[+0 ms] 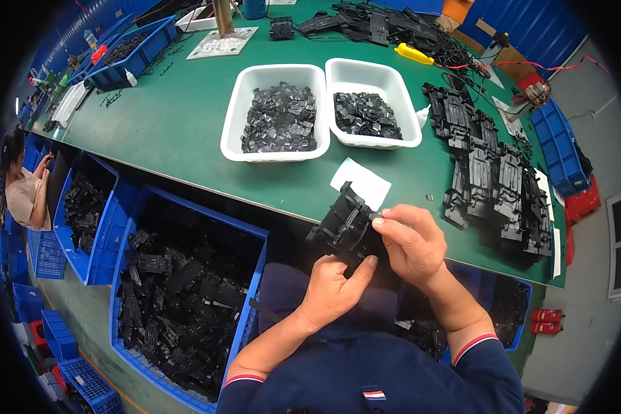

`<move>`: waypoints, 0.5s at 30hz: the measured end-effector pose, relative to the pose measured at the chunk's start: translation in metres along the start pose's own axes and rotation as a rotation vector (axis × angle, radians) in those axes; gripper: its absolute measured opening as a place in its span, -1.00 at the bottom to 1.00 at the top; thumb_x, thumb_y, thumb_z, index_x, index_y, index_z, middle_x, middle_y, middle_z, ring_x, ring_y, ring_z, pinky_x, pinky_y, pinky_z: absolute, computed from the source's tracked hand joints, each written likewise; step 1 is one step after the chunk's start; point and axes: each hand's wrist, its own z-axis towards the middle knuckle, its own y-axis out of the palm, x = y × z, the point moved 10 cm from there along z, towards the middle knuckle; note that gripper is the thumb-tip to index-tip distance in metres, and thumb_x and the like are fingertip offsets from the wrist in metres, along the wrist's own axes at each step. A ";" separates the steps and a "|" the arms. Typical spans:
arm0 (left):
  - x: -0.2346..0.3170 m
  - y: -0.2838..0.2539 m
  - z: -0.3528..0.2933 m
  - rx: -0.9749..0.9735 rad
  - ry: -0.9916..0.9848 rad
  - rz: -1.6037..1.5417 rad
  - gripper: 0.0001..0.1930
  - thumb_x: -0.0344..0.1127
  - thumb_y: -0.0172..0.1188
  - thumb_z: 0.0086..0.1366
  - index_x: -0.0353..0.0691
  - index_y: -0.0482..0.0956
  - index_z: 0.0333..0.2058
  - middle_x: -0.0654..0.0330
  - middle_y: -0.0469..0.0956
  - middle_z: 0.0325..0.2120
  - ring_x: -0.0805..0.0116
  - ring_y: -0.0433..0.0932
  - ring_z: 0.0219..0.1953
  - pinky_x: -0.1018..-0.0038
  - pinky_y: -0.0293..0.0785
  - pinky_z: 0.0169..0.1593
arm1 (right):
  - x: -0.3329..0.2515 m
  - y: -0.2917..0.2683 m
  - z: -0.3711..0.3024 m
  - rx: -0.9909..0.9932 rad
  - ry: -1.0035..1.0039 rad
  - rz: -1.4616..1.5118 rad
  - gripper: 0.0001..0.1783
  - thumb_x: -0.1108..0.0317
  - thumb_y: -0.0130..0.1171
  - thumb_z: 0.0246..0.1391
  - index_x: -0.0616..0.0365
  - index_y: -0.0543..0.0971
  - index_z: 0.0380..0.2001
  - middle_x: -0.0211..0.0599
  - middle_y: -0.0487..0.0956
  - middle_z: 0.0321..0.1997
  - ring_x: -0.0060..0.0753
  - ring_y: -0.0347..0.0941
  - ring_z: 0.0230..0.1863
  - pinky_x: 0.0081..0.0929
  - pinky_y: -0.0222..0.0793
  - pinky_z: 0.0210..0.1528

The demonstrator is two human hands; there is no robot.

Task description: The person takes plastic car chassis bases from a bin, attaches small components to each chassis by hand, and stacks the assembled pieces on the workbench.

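Note:
Over the front edge of the table, my left hand (pixel 336 284) grips a black plastic bracket (pixel 345 224) from below, thumb along its lower end. The bracket is tilted, with slots and raised ribs. My right hand (pixel 415 241) is closed at its upper right side, thumb and forefinger pinching a small black piece (pixel 375 215); its exact shape is hidden by the fingers. Beyond the bracket lies a white sheet of paper (pixel 363 181). Two white plastic tubs, the left tub (pixel 234 124) and the right tub (pixel 408 114), hold many small black pieces.
Assembled black brackets (pixel 483 165) lie in rows at the right of the green table (pixel 165 124). A blue crate (pixel 261 276) full of black parts stands below on the left. A yellow-handled tool (pixel 414 54) lies at the back. Another person (pixel 27 183) sits far left.

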 end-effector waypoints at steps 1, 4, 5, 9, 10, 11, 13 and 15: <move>0.000 0.001 0.000 0.001 0.000 -0.001 -0.88 -0.45 0.14 0.24 -0.34 0.55 -0.26 0.32 0.54 -0.52 0.63 0.42 -0.47 0.61 0.35 -0.42 | 0.000 0.000 0.000 -0.001 0.000 0.000 -0.66 0.68 0.27 -0.20 0.13 0.58 -0.29 -0.19 0.53 -0.27 -0.34 0.50 -0.35 -0.55 0.47 -0.34; 0.006 -0.004 0.002 0.074 0.052 0.025 -0.89 -0.41 0.14 0.22 -0.35 0.53 -0.38 0.13 0.52 -0.65 0.36 0.45 -0.64 0.48 0.34 -0.51 | 0.001 0.002 0.001 -0.015 0.007 0.002 -0.65 0.70 0.26 -0.22 0.13 0.59 -0.29 -0.19 0.53 -0.27 -0.35 0.50 -0.35 -0.55 0.47 -0.34; 0.006 -0.004 0.002 0.077 0.057 0.046 -0.89 -0.41 0.14 0.21 -0.35 0.54 -0.39 0.11 0.51 -0.65 0.32 0.46 -0.65 0.46 0.34 -0.52 | 0.001 0.003 0.002 -0.018 0.007 0.000 -0.64 0.70 0.26 -0.23 0.13 0.59 -0.29 -0.20 0.53 -0.27 -0.35 0.50 -0.35 -0.55 0.47 -0.35; 0.012 -0.006 0.003 0.111 0.100 0.111 -0.89 -0.40 0.15 0.19 -0.34 0.54 -0.38 0.06 0.52 -0.64 0.22 0.49 -0.65 0.42 0.36 -0.53 | 0.002 0.004 0.003 -0.034 0.016 0.010 -0.62 0.72 0.25 -0.25 0.13 0.59 -0.29 -0.20 0.53 -0.27 -0.35 0.50 -0.35 -0.55 0.47 -0.35; 0.012 -0.006 0.003 0.111 0.100 0.110 -0.89 -0.40 0.15 0.19 -0.34 0.54 -0.38 0.06 0.52 -0.64 0.22 0.49 -0.65 0.42 0.36 -0.53 | 0.002 0.004 0.003 -0.035 0.017 0.010 -0.62 0.72 0.25 -0.25 0.13 0.59 -0.29 -0.20 0.53 -0.27 -0.35 0.50 -0.35 -0.55 0.47 -0.35; 0.013 -0.006 0.003 0.116 0.108 0.120 -0.89 -0.41 0.16 0.19 -0.34 0.55 -0.37 0.06 0.52 -0.64 0.21 0.50 -0.64 0.42 0.37 -0.52 | 0.002 0.004 0.003 -0.037 0.018 0.012 -0.62 0.72 0.25 -0.25 0.13 0.59 -0.29 -0.19 0.53 -0.27 -0.34 0.50 -0.35 -0.55 0.47 -0.35; 0.014 -0.007 0.002 0.120 0.115 0.131 -0.90 -0.41 0.16 0.19 -0.34 0.55 -0.37 0.06 0.52 -0.63 0.19 0.50 -0.64 0.41 0.37 -0.52 | 0.002 0.004 0.004 -0.039 0.019 0.015 -0.62 0.72 0.25 -0.26 0.13 0.59 -0.29 -0.19 0.53 -0.28 -0.33 0.50 -0.35 -0.55 0.47 -0.35; 0.008 -0.006 0.002 0.100 0.054 0.123 -0.90 -0.43 0.16 0.18 -0.33 0.56 -0.35 0.04 0.54 -0.62 0.17 0.52 -0.62 0.41 0.38 -0.52 | 0.001 0.004 0.005 -0.050 0.019 0.005 -0.63 0.72 0.25 -0.26 0.15 0.59 -0.30 -0.18 0.53 -0.28 -0.32 0.49 -0.35 -0.54 0.47 -0.35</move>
